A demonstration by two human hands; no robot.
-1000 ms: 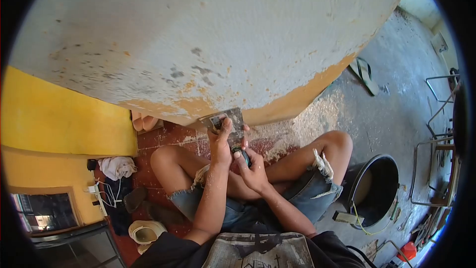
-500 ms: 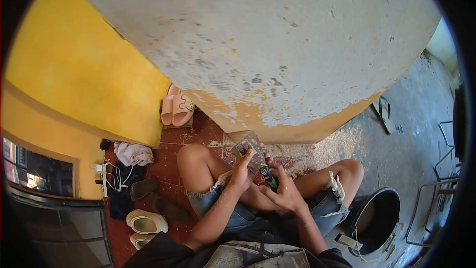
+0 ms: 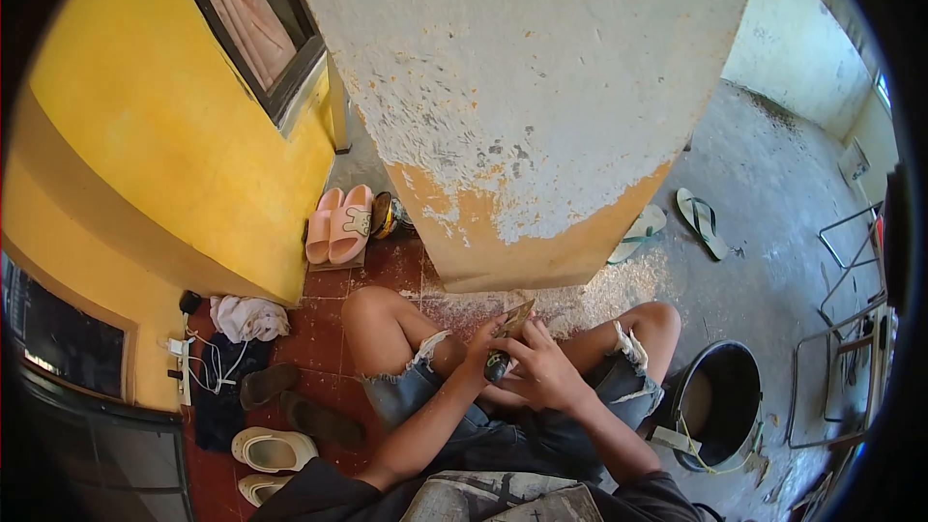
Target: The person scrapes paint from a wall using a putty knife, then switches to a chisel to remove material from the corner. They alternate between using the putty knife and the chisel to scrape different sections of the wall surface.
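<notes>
A flat scraper-like tool with a greyish-brown blade [image 3: 516, 317] and a dark green and black handle [image 3: 496, 364] is between my two hands, above my crossed legs. My left hand [image 3: 480, 346] is wrapped round it from the left, near where blade and handle meet. On the right, the bent fingers of my right hand [image 3: 537, 363] press against the blade's side. Ahead stands a pillar [image 3: 541, 116] with chipped grey-white paint and bare orange patches near its base. Pale flakes [image 3: 570, 302] lie on the floor at its foot.
A black bucket [image 3: 720, 406] stands to the right, near metal-framed chairs [image 3: 836, 367]. Flip-flops [image 3: 701, 222] lie beyond the pillar. Pink slides [image 3: 338, 224], beige clogs [image 3: 274, 450], a power strip [image 3: 184, 367] with cables and a white cloth [image 3: 249, 317] are on the left.
The view has tilted up, showing a window and more floor. The tool has turned, its blade now edge-on and pointing up to the right. My right hand has moved up against the blade.
</notes>
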